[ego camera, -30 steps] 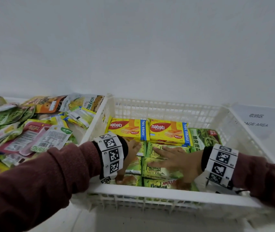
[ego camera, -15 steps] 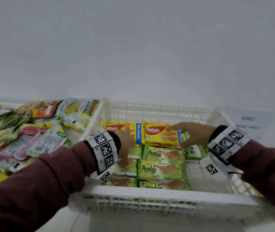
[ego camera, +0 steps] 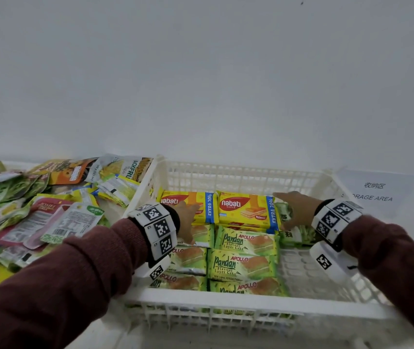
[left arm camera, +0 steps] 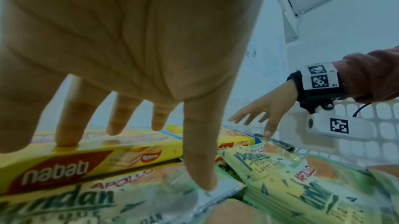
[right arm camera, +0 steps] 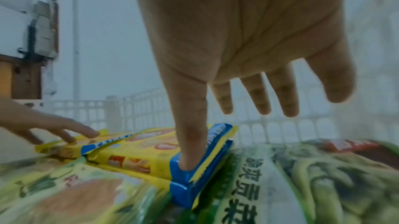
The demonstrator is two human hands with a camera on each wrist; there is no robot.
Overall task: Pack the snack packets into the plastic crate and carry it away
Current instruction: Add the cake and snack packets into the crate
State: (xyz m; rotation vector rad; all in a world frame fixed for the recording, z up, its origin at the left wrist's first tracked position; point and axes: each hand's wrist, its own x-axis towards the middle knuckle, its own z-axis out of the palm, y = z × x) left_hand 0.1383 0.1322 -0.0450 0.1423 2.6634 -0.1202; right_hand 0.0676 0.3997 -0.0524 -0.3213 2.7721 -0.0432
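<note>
Crate: a white slatted plastic crate (ego camera: 251, 302) is seen in the lower centre of the head view, against a pale wall.
Far row: two yellow Nabati wafer packs (ego camera: 247, 210) are laid side by side along the crate's far wall, with more packs of the same kind seen beneath them.
Near rows: green Pandan layer cake packets (ego camera: 242, 267) are stacked flat in the lower middle of the crate.
Right side: a green vegetable snack bag (ego camera: 299, 234) is lodged right of the wafer packs; bare crate floor is seen below it in the frame.
Left hand: the left hand (ego camera: 187, 217) is spread wide, fingers straight; fingertips (left arm camera: 64, 140) are set on the left wafer pack and the thumb on a Pandan packet. Nothing is gripped.
Right hand: the right hand (ego camera: 295, 206) is also spread wide; its thumb (right arm camera: 190, 142) is pressed on the blue end of the right wafer pack, the other fingers held above. Nothing is gripped.
Loose packets: a heap of unpacked snack packets (ego camera: 44, 215) is spread at the left of the frame, outside the crate.
Sign: a paper sign (ego camera: 374, 192) is seen at the right, beyond the crate.
</note>
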